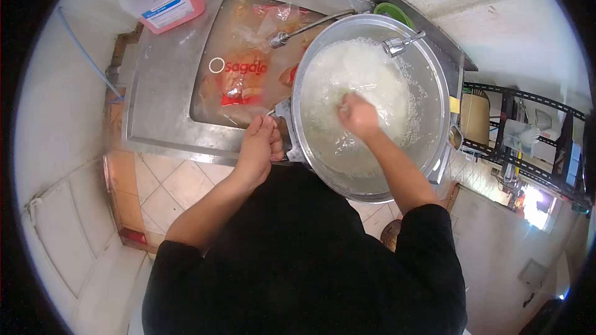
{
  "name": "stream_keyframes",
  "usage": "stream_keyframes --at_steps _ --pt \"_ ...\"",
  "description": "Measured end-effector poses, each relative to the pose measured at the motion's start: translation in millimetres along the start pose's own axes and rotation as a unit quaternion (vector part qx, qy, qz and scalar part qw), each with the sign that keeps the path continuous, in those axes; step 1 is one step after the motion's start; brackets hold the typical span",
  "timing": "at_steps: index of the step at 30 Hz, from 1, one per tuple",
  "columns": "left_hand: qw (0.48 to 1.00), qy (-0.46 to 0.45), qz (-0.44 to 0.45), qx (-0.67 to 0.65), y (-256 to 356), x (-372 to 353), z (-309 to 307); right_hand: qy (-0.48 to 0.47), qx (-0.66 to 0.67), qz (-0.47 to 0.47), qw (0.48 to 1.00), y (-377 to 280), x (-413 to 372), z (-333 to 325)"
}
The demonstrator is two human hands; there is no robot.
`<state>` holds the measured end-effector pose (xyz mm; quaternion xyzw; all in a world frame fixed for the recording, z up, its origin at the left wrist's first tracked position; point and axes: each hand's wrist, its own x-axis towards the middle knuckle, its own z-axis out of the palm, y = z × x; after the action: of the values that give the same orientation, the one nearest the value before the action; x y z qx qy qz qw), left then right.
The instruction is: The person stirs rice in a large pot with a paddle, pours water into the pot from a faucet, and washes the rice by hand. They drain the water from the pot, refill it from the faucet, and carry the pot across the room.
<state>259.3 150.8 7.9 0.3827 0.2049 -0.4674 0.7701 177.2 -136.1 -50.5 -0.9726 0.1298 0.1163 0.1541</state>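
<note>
A large round metal pot (436, 130) holds cloudy white water with rice (329, 80), and loose grains cling to its inner wall. My right hand (359, 115) is inside the pot over the water, its fingers curled together; what they may hold is hidden. At the pot's left side, my left hand (262, 146) is closed around the pot's handle (294, 139). A metal faucet spout (397, 44) reaches over the pot's far rim.
Left of the pot, a sink basin (202, 96) of water holds plastic-wrapped packages (243, 80). A jug of pink liquid (164, 0) stands on the steel counter (158, 93). Behind the pot sits a green bowl (394, 12). Black metal shelving (528, 96) is at the right.
</note>
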Motion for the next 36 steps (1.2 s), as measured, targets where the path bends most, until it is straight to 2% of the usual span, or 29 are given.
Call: stream_keyframes --at_steps 3,4,6,7,8,10,11,13,14,16,17,19,20,22,23,25,26,28,29,31,32,34,35,36 --pt "1.000 0.001 0.003 0.008 -1 0 0 0.134 -0.017 0.047 0.990 43 5 5" --pt "1.000 0.002 0.009 0.013 1 0 1 0.140 -0.012 0.044 0.989 54 10 12" --pt "0.999 0.009 0.012 0.028 0 -2 2 0.180 -0.022 0.183 0.966 75 23 36" --pt "0.999 0.011 0.007 0.034 -2 2 -2 0.146 0.002 0.240 0.960 86 37 53" --pt "0.999 0.012 0.009 0.042 -2 2 -2 0.149 0.009 0.241 0.959 82 50 57" --pt "0.999 0.025 0.008 0.046 -3 2 0 0.215 0.058 0.222 0.949 61 73 76" --pt "0.998 0.029 0.007 0.055 -3 2 1 0.215 0.066 0.226 0.948 42 79 74" --pt "0.999 0.029 0.005 0.043 -3 2 2 0.163 0.146 0.133 0.967 0 88 54" --pt "0.998 0.030 0.002 0.050 -1 1 2 0.164 0.151 0.138 0.965 -7 90 69" --pt "0.997 0.049 0.008 0.055 1 0 6 0.228 0.047 0.020 0.972 -17 89 86" --pt "0.997 0.045 0.005 0.060 0 1 5 0.231 0.047 0.025 0.972 -17 83 80" --pt "0.998 0.025 0.014 0.054 0 5 0 0.002 0.055 -0.038 0.998 -23 61 61" --pt "0.998 0.022 0.010 0.054 2 5 2 0.002 0.054 -0.034 0.998 -23 53 51" --pt "0.998 0.029 0.009 0.055 5 3 6 -0.129 -0.062 -0.141 0.980 -15 35 36" --pt "0.998 0.029 0.007 0.050 4 2 6 -0.134 -0.064 -0.141 0.979 -8 24 33" --pt "0.998 0.043 0.009 0.054 3 3 8 -0.093 -0.107 -0.249 0.958 8 0 25" --pt "0.998 0.043 0.010 0.050 2 3 7 -0.095 -0.110 -0.251 0.957 11 -10 16" --pt "0.999 0.027 0.005 0.027 1 4 4 -0.136 -0.216 -0.232 0.939 14 -26 -1" --pt "0.999 0.025 0.005 0.025 2 3 4 -0.137 -0.219 -0.231 0.938 14 -32 -1" --pt "0.999 0.019 0.001 0.041 4 1 5 -0.151 -0.162 -0.068 0.973 18 -44 8" --pt "0.999 0.016 0.002 0.040 3 1 6 -0.150 -0.165 -0.067 0.973 20 -47 13" --pt "0.999 0.021 0.003 0.034 3 1 7 -0.155 -0.054 0.050 0.985 24 -49 30" --pt "0.999 0.019 0.005 0.033 2 2 7 -0.153 -0.056 0.049 0.985 32 -47 42" --pt "1.000 0.010 0.005 0.025 2 1 6 -0.190 -0.019 0.030 0.981 41 -43 55"
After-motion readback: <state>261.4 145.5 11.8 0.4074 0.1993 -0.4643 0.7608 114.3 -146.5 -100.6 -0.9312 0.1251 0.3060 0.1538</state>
